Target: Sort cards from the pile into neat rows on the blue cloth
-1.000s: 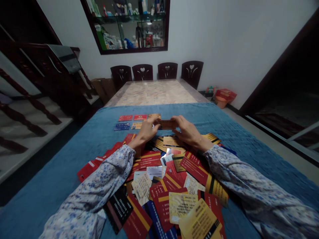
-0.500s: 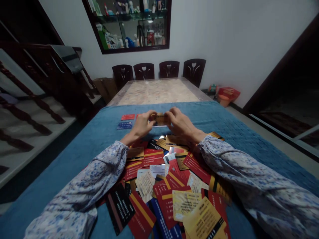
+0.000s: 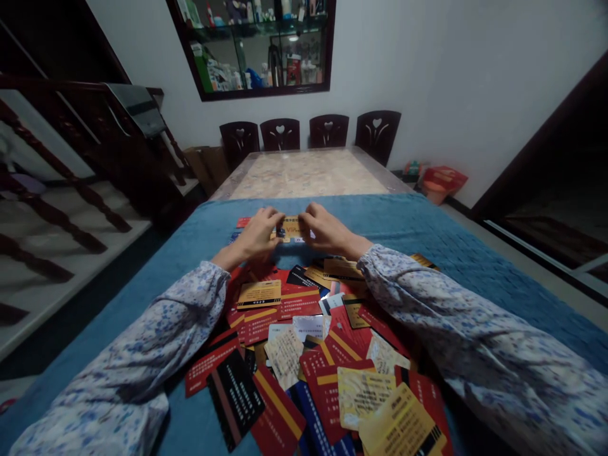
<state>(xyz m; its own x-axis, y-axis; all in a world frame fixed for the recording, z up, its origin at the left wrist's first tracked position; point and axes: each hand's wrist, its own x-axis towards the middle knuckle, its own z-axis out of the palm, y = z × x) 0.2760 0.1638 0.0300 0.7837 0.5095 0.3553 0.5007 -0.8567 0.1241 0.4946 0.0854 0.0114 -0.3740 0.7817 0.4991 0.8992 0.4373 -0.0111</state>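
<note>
A gold card marked "VIP" [image 3: 291, 226] is pinched at its two ends by my left hand [image 3: 257, 233] and my right hand [image 3: 329, 230], its printed face toward me. Beneath and just behind it, parts of other cards show on the blue cloth. A red card [image 3: 243, 222] peeks out past my left hand, with a bit of a blue card below it. Nearer to me, between my forearms, lies a loose heap of cards: a black card [image 3: 236, 399], a pale yellow card [image 3: 365, 396], a gold card [image 3: 259, 294] and several red ones, overlapping at mixed angles.
A blue cloth [image 3: 190, 253] covers the near part of the long table; its far part is a bare stone-like top [image 3: 304, 174]. Dark chairs [image 3: 329, 131] stand at the far end. To the left runs a wooden stair railing [image 3: 71, 221].
Both hands have shifted left with the gold card, whose "VIP" face is now readable. My left hand now covers more of the small cards on the left. The camera view has turned slightly left.
</note>
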